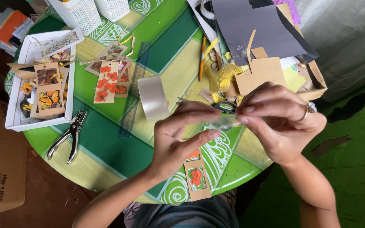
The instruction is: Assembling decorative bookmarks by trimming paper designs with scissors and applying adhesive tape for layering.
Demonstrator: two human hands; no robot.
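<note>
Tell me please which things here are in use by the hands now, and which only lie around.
In use:
left hand
right hand
clear strip pinched between both hands
brown bookmark under the hands

Lying about:
tape roll
hole punch
ruler
pencil
white tray

One roll of clear tape [153, 97], one hole punch [69, 135], one ruler [134, 90], one orange pencil [202, 58], two white baskets [81, 14], one white tray [17, 97], two hands [178, 137].
</note>
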